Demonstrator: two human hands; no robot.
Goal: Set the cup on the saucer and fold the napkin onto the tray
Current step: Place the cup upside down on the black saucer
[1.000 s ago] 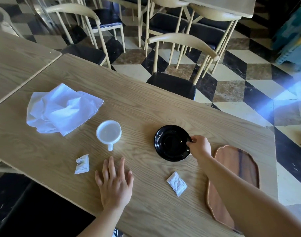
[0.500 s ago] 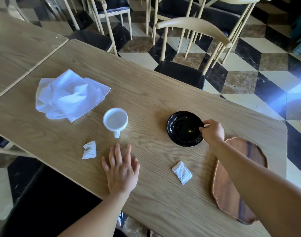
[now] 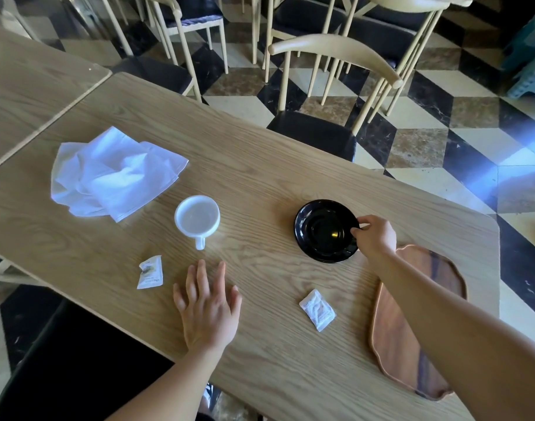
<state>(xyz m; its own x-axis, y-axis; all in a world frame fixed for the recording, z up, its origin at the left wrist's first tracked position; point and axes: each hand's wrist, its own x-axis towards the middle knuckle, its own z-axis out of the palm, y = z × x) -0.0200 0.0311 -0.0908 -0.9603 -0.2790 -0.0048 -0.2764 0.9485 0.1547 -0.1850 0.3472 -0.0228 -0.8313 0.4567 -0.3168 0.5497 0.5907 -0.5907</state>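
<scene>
Two sachets [image 3: 150,272] [image 3: 317,309] flank the spread left hand [image 3: 208,311] — right fingers [image 3: 364,221] pinch the saucer [image 3: 308,217] by the tray [image 3: 405,354].

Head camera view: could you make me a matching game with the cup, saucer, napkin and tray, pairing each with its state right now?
Things:
1. cup
2. saucer
3. napkin
4. tray

States:
A. black, rim pinched by the right hand
B. wooden, partly hidden under the right forearm
C. white, upright, handle pointing toward the person
D. crumpled heap on the table

Pairs: 1-C, 2-A, 3-D, 4-B.
</scene>
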